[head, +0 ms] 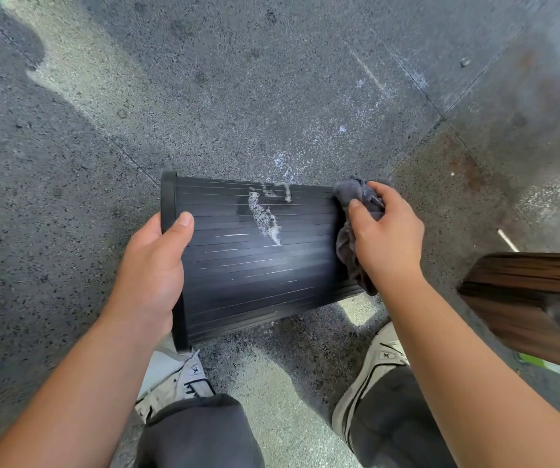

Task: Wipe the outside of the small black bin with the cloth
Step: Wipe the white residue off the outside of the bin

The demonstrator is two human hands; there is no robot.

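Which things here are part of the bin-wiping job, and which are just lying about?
In the job:
small black bin, held sideways by its rim in the left hand
grey cloth, bunched in the right hand at the bin's base end
white foamy smear on the bin's ribbed side

Lying about:
dark wooden piece
speckled floor

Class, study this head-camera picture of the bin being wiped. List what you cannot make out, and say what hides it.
1. Inside of the black bin: head view shows only its ribbed outer wall, so the contents are hidden.
2. The bin's base: covered by the grey cloth and the right hand.
3. The rim under the left hand: hidden by the palm.
4. The brown wooden object: cut off by the right edge and blurred.
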